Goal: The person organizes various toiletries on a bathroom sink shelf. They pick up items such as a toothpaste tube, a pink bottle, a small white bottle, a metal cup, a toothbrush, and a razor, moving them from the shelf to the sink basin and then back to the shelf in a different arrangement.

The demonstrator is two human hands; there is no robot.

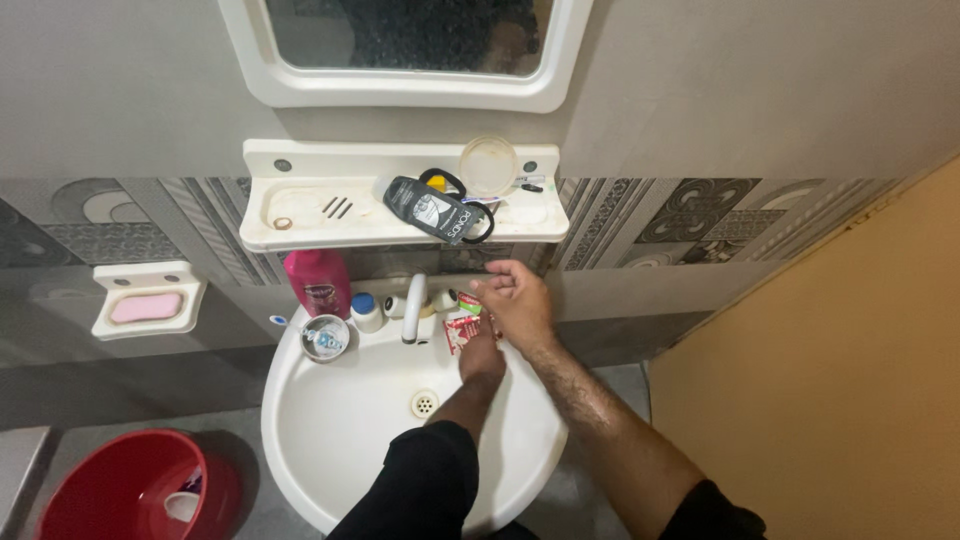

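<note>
My left hand (pixel 482 358), on a black-sleeved arm, lies over the back of a white wash basin (pixel 330 430), beside a small red and white sachet (pixel 460 331). Its fingers are partly hidden under my right hand (pixel 517 300). My right hand reaches across above it, with loosely curled fingers at a small green and red item (pixel 470 303) on the basin's back ledge, next to the white tap (pixel 412 308). Whether either hand grips anything is not visible.
Left of the tap stand a pink bottle (pixel 318 282), a white jar with a blue cap (pixel 366 311) and a small steel cup (pixel 325 336). A wall shelf (pixel 300 235) holds a dark tube (pixel 430 209) and a round lid (pixel 488 165). Also here: a soap dish (pixel 148 300), a red bucket (pixel 120 490), an orange wall (pixel 850 380).
</note>
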